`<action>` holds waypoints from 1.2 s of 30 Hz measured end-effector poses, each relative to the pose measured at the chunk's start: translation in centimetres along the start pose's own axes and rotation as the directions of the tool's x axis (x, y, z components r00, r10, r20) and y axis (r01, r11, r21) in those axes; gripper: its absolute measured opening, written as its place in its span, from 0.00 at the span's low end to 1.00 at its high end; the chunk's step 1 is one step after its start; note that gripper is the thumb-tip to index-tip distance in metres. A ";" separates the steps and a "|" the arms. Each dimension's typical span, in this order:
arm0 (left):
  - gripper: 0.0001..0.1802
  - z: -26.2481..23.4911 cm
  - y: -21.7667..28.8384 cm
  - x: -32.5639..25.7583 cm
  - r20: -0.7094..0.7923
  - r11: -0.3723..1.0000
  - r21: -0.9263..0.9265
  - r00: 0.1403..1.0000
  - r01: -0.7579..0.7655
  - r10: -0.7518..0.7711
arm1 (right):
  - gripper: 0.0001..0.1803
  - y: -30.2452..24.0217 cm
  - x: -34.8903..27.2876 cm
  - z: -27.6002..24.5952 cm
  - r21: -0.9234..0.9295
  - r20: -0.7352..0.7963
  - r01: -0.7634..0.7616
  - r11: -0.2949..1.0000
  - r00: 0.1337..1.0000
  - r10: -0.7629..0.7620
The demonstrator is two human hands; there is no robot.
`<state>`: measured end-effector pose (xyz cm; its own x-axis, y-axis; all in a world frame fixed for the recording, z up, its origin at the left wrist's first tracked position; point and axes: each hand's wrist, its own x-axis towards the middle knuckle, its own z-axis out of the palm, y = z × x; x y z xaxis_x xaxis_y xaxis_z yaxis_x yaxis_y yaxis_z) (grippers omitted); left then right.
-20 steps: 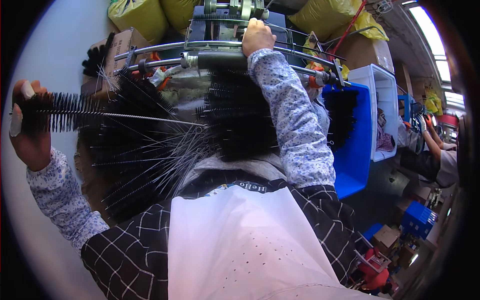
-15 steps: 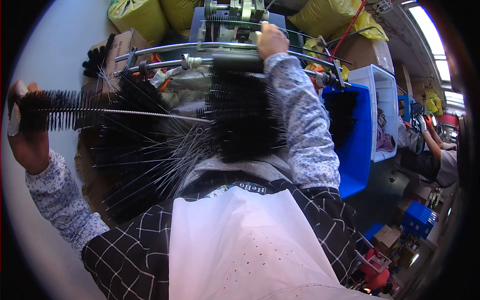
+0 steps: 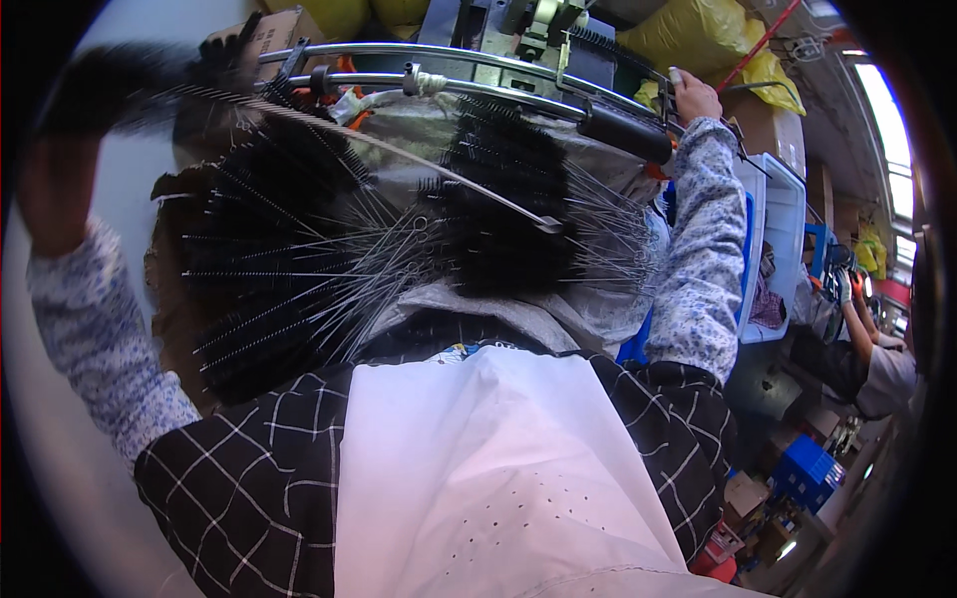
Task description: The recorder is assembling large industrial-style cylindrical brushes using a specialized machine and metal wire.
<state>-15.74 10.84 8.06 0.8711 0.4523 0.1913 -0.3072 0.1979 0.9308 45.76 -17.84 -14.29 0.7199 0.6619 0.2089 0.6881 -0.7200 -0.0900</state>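
My left hand (image 3: 62,189), smeared by motion, is raised at the far left. It holds a long black bottle-type brush (image 3: 130,88) by its bristled end; the twisted wire stem (image 3: 399,151) slants down to the right, over the piles. My right hand (image 3: 695,98) is closed at the right end of the machine's rails, beside a black sleeve (image 3: 626,135). What its fingers hold is hidden. Another black-bristled brush (image 3: 610,46) lies along the machine (image 3: 533,40), pointing toward that hand. On my lap rest a dense brush bundle (image 3: 503,204) and fanned brushes (image 3: 284,199) with looped wire ends.
Two metal rails (image 3: 469,55) cross in front of me. Yellow sacks (image 3: 673,40) and a cardboard box (image 3: 284,30) stand behind. White and blue bins (image 3: 788,199) are at my right; farther right a person (image 3: 882,369) works. A pale wall (image 3: 110,229) borders the left.
My right hand has slid right along the rails together with the black sleeve. My left hand has lifted the brush's bristled end, and its stem now slopes more steeply.
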 end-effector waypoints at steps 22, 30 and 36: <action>0.20 16.2 -14.7 9.6 0.247 0.914 0.406 0.960 0.018 -0.129 | 0.23 -3.4 -10.0 -13.0 0.847 0.484 -0.064 0.527 0.502 -0.717; 0.39 15.3 -14.5 5.6 0.208 0.652 0.758 0.955 -0.020 -0.212 | 0.20 -17.5 -15.5 -12.9 0.910 0.016 0.294 0.293 0.682 -0.731; 0.32 8.8 -8.4 -3.9 -0.432 -0.280 0.891 0.477 0.357 -0.766 | 0.18 -9.5 -7.6 -4.2 0.009 -0.081 0.269 0.963 0.960 -0.267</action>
<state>-13.17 -0.29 2.24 0.4849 0.4394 -0.7562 0.7384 -0.6690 0.0847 33.30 -16.91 -10.90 0.5001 0.8111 0.3032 0.8571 -0.5136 -0.0396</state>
